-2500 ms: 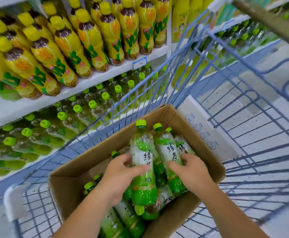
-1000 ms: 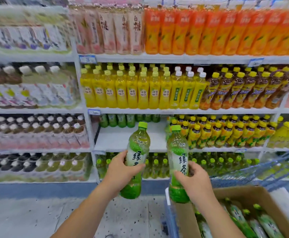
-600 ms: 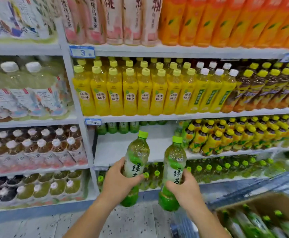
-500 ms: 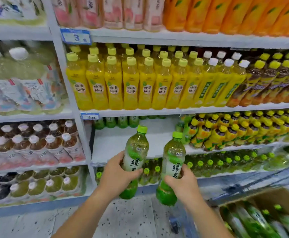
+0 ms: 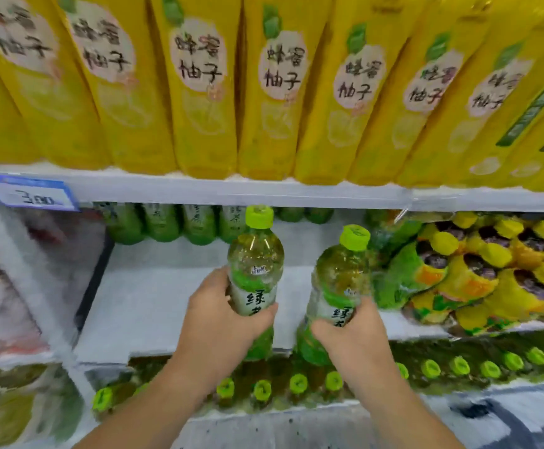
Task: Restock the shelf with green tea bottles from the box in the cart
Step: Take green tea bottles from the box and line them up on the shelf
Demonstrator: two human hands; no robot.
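Now gripping, upright by the label band, likely for direct set-down, one clear plastic lime-capped green tea bottle (image 5: 255, 264) in the left hand (image 5: 219, 322) and a second bottle (image 5: 338, 280) in the right hand (image 5: 358, 341), both at the front lip of the half-bare white shelf (image 5: 147, 303).

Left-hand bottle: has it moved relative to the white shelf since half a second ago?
Yes. The bottle in the left hand has risen: its base hung below the front edge of the white shelf, and now sits about level with it.
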